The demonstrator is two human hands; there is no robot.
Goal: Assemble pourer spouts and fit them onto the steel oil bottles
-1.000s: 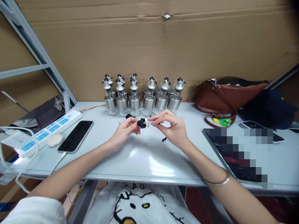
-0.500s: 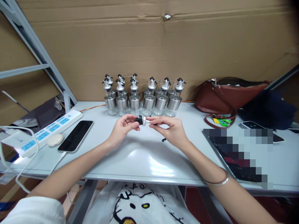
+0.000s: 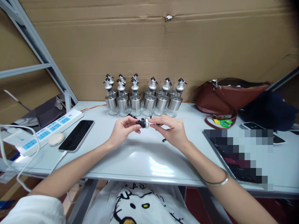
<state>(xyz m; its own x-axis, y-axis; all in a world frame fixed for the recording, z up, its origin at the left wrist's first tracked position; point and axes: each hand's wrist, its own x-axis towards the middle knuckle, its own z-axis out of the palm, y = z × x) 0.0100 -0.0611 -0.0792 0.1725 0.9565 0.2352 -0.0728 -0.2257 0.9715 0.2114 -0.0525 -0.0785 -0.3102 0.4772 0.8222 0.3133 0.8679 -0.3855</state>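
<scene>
Between my hands, just above the table, lies a pourer spout (image 3: 145,123) held sideways, with its black ribbed stopper to the left and its silver collar to the right. My left hand (image 3: 121,129) pinches the stopper end between thumb and fingers. From the other side, my right hand (image 3: 171,129) closes its thumb and fingers around the spout's narrow end, which is mostly hidden. Behind my hands stand several glass bottles (image 3: 149,102) with steel bands, the front ones topped by silver pourers with black flip caps. Small black parts (image 3: 164,140) lie under my right hand.
To the left are a smartphone (image 3: 77,135), a round white case (image 3: 56,139) and a white power strip (image 3: 49,132) with cables. A brown handbag (image 3: 221,96), a dark cloth and a partly blurred tablet (image 3: 224,155) occupy the right. Cardboard (image 3: 116,43) rises behind the table.
The pourer spout has shifted slightly right and turned a little, showing more of its silver collar face. Both hands keep their pinch; dark small parts now show behind my left fingers.
</scene>
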